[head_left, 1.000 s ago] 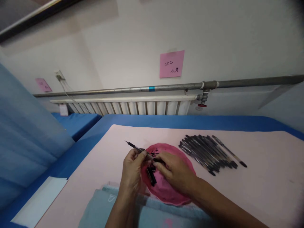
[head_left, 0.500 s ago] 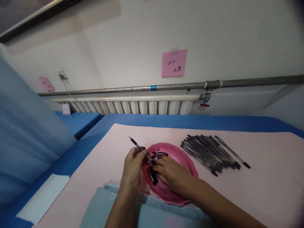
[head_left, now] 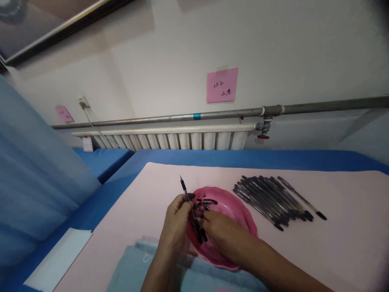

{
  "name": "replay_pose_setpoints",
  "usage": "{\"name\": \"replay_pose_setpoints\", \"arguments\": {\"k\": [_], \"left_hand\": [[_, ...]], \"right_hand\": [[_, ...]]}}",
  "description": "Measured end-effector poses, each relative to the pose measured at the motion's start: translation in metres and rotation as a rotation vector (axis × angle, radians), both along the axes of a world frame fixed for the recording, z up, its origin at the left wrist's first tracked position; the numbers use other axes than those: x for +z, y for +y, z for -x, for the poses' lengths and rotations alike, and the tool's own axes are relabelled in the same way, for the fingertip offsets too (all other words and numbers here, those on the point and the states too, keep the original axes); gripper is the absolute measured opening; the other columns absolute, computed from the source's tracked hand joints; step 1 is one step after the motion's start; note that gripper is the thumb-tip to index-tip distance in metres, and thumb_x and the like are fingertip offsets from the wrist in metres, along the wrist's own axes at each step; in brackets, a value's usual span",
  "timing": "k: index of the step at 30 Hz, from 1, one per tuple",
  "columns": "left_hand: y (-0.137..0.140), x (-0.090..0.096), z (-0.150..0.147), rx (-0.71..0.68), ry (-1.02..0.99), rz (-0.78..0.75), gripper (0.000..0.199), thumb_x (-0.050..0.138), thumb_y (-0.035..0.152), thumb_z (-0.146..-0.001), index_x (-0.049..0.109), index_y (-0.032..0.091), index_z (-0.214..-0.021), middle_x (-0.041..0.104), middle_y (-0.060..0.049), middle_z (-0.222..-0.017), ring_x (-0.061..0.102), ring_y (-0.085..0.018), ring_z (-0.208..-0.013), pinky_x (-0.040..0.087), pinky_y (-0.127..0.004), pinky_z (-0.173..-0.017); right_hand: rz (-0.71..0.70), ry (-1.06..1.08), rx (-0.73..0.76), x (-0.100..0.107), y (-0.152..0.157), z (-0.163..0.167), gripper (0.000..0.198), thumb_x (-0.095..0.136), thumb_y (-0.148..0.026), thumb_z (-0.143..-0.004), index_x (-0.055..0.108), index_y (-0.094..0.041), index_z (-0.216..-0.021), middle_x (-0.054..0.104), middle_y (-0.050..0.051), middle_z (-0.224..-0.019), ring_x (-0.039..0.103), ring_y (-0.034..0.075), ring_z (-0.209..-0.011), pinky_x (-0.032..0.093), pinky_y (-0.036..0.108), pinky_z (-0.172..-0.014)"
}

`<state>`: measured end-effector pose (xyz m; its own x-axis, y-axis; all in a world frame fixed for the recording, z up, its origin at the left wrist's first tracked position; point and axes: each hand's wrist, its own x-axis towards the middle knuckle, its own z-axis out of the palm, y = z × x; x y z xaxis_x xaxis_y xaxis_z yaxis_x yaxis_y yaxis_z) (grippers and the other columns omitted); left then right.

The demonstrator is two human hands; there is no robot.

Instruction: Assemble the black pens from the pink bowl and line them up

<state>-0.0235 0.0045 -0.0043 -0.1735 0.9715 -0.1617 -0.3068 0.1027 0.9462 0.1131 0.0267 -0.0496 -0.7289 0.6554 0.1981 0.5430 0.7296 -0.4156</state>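
Observation:
My left hand is closed round an uncapped pen with a clear barrel and black grip. The pen's tip points up and away, over the left rim of a pink scalloped plate. Black pen caps lie in the plate, some partly behind my fingers. My right hand reaches into the plate, its fingertips pinched together among the caps; what they hold is hidden. To the right of the plate, several capped pens lie side by side in a slanted row, with one pen slightly apart.
A pale pink sheet covers the blue table. Folded light-blue cloth lies at the near edge, and white paper at the left. Behind stand a radiator and a pipe; a blue curtain hangs left.
The pen in my left hand has turned more upright, its tip swinging to the right. My right fingers have shifted slightly among the caps. The whole view has moved a little.

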Motion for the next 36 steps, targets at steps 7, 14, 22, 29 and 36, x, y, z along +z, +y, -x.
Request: {"name": "replay_pose_setpoints", "arguments": {"k": [7,14,22,29,36], "left_hand": [[-0.005,0.008,-0.004,-0.018,0.064,-0.01,0.032,0.058,0.047,-0.076,0.058,0.015,-0.072,0.041,0.006,-0.051,0.027,-0.004,-0.041,0.021,-0.018,-0.04],[-0.009,0.001,-0.014,-0.221,0.043,0.057,0.043,0.06,0.051,-0.074,0.062,0.019,-0.103,0.037,0.008,-0.049,0.025,-0.005,-0.039,0.016,-0.018,-0.037],[-0.01,-0.001,-0.015,-0.215,0.06,0.06,0.044,0.061,0.051,-0.073,0.064,0.021,-0.105,0.036,0.007,-0.048,0.025,-0.005,-0.037,0.016,-0.019,-0.037],[-0.011,0.0,-0.015,-0.201,0.064,0.059,0.044,0.063,0.051,-0.072,0.066,0.021,-0.104,0.038,0.007,-0.047,0.024,-0.005,-0.037,0.015,-0.02,-0.036],[-0.011,0.003,-0.016,-0.223,0.049,0.059,0.043,0.064,0.05,-0.071,0.066,0.019,-0.1,0.037,0.007,-0.046,0.022,-0.004,-0.037,0.012,-0.02,-0.036]], "right_hand": [[0.227,0.482,-0.183,0.032,0.014,-0.013,0.019,0.046,-0.02,-0.084,0.064,-0.021,-0.088,0.068,0.004,-0.089,0.059,0.019,-0.081,0.045,0.031,-0.075],[0.718,1.268,-0.446,0.057,0.026,-0.02,0.026,0.072,-0.036,-0.065,0.063,-0.017,-0.081,0.057,-0.002,-0.064,0.046,0.01,-0.052,0.037,0.024,-0.051],[0.72,1.264,-0.395,0.058,0.019,-0.016,0.023,0.072,-0.035,-0.066,0.065,-0.017,-0.08,0.057,-0.003,-0.067,0.046,0.009,-0.054,0.037,0.025,-0.056],[0.708,1.267,-0.399,0.057,0.019,-0.017,0.022,0.072,-0.033,-0.067,0.065,-0.017,-0.081,0.057,-0.003,-0.066,0.046,0.009,-0.053,0.037,0.025,-0.056],[0.737,1.341,-0.392,0.053,0.023,-0.017,0.023,0.073,-0.033,-0.065,0.065,-0.017,-0.08,0.059,-0.002,-0.068,0.048,0.009,-0.056,0.036,0.024,-0.054]]}}
